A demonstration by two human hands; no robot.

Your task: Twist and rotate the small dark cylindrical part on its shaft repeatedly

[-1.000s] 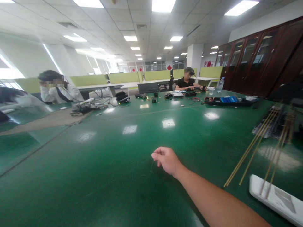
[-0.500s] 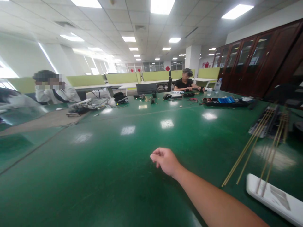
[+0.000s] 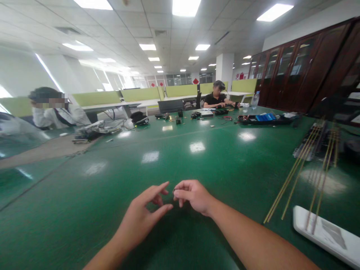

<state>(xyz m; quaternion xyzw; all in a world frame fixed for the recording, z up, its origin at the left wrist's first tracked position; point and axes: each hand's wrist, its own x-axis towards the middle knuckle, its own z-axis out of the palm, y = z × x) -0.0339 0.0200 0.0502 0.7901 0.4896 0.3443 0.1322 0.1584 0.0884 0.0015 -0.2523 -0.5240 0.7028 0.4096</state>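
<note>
Both hands are held over the green tabletop (image 3: 157, 157), near the middle of the view. My right hand (image 3: 195, 197) is closed in a pinch. A small dark edge shows at its fingertips, too small to name. From the left, my left hand (image 3: 144, 210) faces it with thumb and forefinger apart and nothing between them. Its fingertips sit just short of the right hand's pinch.
Several thin yellowish rods (image 3: 294, 180) stretch across the right side, some over a white tray (image 3: 306, 234). A black tray with blue packs (image 3: 266, 117), a plastic bottle (image 3: 255, 100) and electronics stand farther back. Two people sit across the table.
My left hand has come into view from below and moved up beside the right hand. The right hand stays pinched in nearly the same place. The view has shifted slightly.
</note>
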